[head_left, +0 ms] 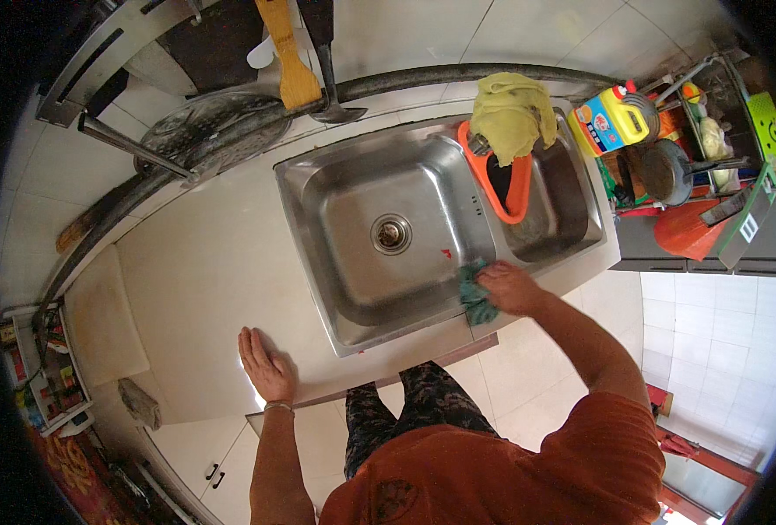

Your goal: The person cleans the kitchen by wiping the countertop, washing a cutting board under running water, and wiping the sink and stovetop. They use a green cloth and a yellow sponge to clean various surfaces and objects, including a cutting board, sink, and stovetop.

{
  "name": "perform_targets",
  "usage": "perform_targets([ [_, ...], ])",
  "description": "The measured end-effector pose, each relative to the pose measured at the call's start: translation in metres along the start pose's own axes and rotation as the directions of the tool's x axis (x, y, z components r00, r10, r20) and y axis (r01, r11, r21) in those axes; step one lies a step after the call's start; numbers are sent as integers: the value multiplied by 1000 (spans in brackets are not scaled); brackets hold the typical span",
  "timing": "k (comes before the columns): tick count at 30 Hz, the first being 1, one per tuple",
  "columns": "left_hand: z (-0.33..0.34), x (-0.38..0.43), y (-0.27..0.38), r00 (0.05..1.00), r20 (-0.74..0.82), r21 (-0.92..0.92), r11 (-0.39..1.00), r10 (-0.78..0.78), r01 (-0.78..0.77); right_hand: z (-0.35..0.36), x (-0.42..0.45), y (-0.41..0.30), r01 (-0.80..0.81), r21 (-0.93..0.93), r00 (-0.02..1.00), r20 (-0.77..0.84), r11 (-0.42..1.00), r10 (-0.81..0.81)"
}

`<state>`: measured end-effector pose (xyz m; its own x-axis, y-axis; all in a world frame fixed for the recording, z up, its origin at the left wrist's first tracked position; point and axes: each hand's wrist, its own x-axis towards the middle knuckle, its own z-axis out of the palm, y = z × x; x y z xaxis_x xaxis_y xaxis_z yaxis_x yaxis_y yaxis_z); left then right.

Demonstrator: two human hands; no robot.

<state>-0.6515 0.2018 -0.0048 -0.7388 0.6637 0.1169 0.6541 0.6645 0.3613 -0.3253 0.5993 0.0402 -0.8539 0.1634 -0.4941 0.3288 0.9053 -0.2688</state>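
My right hand (pixel 511 289) grips a green cloth (pixel 477 295) and presses it on the front rim of the stainless steel double sink (pixel 388 197), near the divider between the basins. My left hand (pixel 267 369) rests flat on the pale countertop (pixel 210 262), left of the sink, holding nothing. A round drain (pixel 391 234) sits in the large basin, with a small red scrap (pixel 446 253) on the bottom close by. Over the small basin stands an orange strainer basket (pixel 518 203), partly covered by a yellow cloth (pixel 514 115).
A yellow detergent jug (pixel 610 123) stands at the sink's right end beside a crowded rack holding a small pan (pixel 669 172). Behind the counter hang a wooden spatula (pixel 296 82) and a dark ladle (pixel 336 113). A grey folded cloth (pixel 139 403) lies at the left.
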Motion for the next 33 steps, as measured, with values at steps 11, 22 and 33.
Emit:
perform_targets([
  [11,0,2,2,1000,3,25,1000,-8,8,45,3,-87,95,195,928,-373,976,-16],
  [22,7,-3,-5,1000,2,6,1000,-13,13,63,-26,-57,-90,149,927,-350,985,138],
  [33,4,1,-3,1000,-6,14,1000,9,-9,67,111,-243,215,325,835,-551,921,-1],
])
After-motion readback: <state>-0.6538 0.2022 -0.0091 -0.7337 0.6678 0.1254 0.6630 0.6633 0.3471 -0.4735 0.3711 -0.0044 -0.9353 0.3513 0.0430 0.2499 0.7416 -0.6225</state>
